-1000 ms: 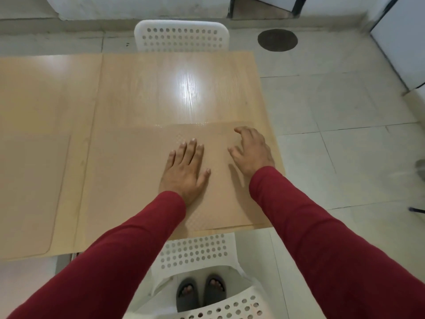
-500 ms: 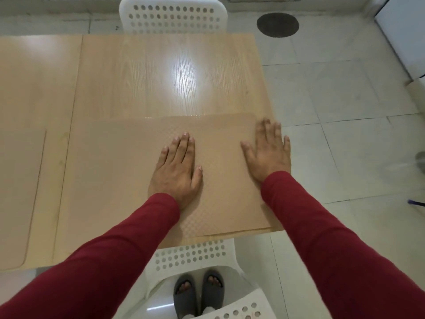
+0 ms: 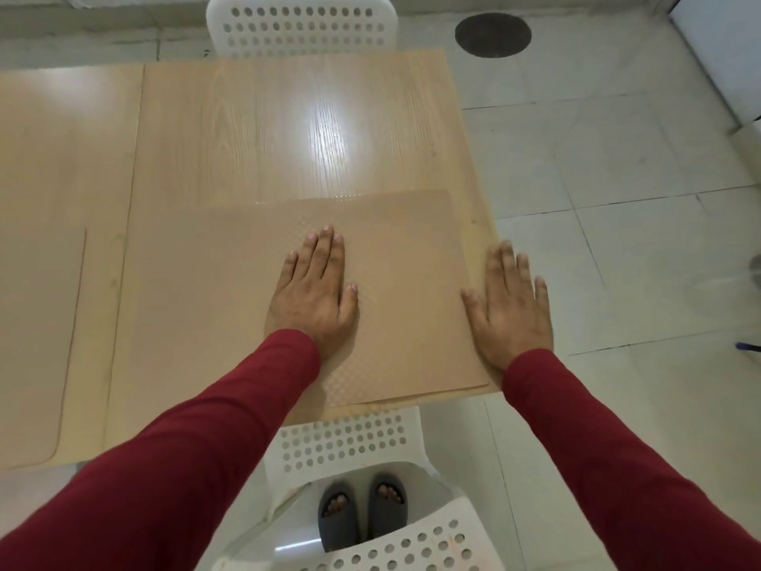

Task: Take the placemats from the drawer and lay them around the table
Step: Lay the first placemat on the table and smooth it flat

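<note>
Your flat, open left hand [image 3: 315,292] pressed the tan textured rectangular placemat [image 3: 395,307], its long axis nine-to-three; your open right hand [image 3: 512,311] rested at its three-o'clock edge.

White chair with holes [image 3: 302,24] at the far side of the floor [image 3: 617,166]. Another white chair [image 3: 350,443] at the near side. Dark round spot [image 3: 493,35] on the floor. Grey slippers [image 3: 362,508] down on it too.

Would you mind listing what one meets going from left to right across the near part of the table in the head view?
Second placemat → placemat under the hands → left hand → right hand → tiled floor.
</note>
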